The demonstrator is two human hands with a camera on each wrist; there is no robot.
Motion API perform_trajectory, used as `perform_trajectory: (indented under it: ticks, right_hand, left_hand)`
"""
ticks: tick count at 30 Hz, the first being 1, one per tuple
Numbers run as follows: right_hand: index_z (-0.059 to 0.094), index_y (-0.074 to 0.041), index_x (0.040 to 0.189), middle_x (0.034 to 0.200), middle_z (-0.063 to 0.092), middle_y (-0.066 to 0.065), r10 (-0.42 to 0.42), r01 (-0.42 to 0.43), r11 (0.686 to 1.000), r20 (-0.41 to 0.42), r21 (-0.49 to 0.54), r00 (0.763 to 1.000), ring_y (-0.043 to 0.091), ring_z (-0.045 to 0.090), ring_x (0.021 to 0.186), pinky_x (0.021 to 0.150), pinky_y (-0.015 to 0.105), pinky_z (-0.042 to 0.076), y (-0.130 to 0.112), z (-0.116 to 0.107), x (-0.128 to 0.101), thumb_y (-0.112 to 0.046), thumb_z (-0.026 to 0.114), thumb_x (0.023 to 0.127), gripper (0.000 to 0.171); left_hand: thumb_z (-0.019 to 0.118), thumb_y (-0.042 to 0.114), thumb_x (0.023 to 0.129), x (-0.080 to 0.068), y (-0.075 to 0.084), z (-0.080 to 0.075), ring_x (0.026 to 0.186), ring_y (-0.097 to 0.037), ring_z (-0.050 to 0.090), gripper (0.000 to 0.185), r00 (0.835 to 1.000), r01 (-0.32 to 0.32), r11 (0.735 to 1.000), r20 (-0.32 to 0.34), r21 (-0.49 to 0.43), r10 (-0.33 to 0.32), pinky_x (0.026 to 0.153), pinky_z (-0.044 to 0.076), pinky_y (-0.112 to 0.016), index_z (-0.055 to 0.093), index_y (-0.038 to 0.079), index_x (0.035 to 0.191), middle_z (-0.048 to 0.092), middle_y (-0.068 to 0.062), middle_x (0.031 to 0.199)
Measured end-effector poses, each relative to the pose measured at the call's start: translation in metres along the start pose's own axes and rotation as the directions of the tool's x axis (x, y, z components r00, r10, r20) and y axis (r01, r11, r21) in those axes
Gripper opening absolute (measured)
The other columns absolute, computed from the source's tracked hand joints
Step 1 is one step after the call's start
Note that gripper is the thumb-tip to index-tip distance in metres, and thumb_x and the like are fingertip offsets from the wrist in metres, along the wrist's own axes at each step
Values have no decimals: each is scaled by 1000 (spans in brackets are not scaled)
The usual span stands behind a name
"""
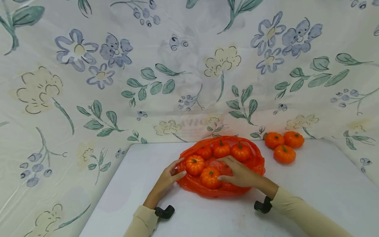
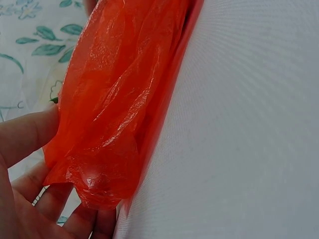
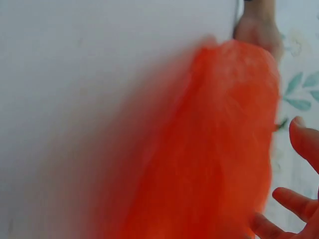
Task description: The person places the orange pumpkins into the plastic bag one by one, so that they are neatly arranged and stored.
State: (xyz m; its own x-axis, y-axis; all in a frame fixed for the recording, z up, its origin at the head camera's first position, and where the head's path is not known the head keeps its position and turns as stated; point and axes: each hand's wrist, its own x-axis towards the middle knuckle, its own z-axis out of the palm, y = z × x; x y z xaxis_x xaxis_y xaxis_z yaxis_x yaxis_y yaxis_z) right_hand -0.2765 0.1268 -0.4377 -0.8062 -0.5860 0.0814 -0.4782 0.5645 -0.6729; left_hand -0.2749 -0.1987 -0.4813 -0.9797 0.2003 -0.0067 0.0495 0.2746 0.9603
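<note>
A red-orange plastic bag (image 1: 213, 194) is lying wide open on the white counter (image 1: 192, 217), and the work is looking partway along. Five small orange pumpkins (image 1: 211, 179) are sitting inside: three along the far side, one at the left and one near the middle of the near side. Three more pumpkins (image 1: 284, 155) are lying outside, clustered at the far right of the counter, well apart from the hands.

The left hand (image 1: 169, 176) is cupping the bag's left end, its thumb and fingers standing apart; the film is hiding the fingertips in the left wrist view, so I cannot tell whether that grip is pinching it. The right hand (image 1: 240, 171) is reaching over the bag from the right with its grip spread, the thumb coming to the right side of the near pumpkin.

No brand or label is showing on bag or pumpkins. Faint lettering (image 1: 195, 121) is showing through the floral cloth (image 1: 189, 75) beyond the counter, but it is staying unreadable.
</note>
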Motion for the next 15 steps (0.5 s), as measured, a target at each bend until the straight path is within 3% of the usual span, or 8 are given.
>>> perform_trajectory:
  ticks: [9,15]
  right_hand:
    - [43,-7,144,141,46,21,23,-27,999,-147,-28,989,40,55,123,92,52,57,10,-51,-25,-33,73,91,66]
    - [41,-3,145,141,45,24,59,-82,994,-267,-75,962,44,53,122,90,56,57,23,-79,-50,-28,73,92,67]
  left_hand:
    - [67,28,93,2,-2,1,131,-32,52,62,1000,-4,1000,4,-3,4,104,52,-44,44,24,151,36,-10,161]
    - [67,27,94,1,0,1,128,-30,53,61,1000,-11,1000,17,-11,12,105,51,-44,44,23,150,36,-11,160]
